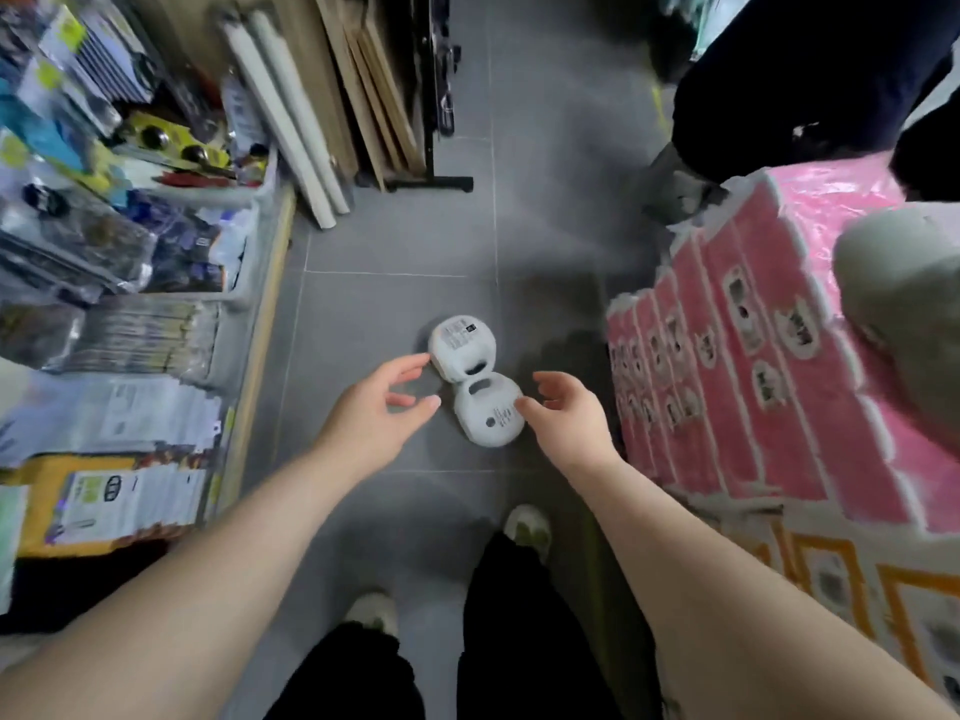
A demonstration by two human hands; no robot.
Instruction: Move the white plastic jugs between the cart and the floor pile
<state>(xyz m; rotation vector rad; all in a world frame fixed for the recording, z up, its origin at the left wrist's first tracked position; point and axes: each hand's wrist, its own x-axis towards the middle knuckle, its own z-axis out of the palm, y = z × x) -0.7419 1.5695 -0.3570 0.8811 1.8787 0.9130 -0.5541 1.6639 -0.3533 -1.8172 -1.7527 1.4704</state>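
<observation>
Two white rounded plastic jugs with handle holes lie side by side on the grey tile floor: the far jug (462, 345) and the near jug (491, 410). My left hand (387, 397) hovers just left of them, fingers spread and relaxed, fingertips close to the far jug. To the right of the near jug, my right hand (563, 407) has its fingers loosely curved, with the fingertips at or nearly touching the jug's side. Neither hand holds anything.
Shelves of packaged goods (130, 252) line the left. White tubes (291, 116) and wooden boards (374, 85) lean at the back. Pink wrapped packs (753, 356) stack on the right. Another person's dark-trousered legs (779, 96) stand at the far right. My own feet (527, 527) are below.
</observation>
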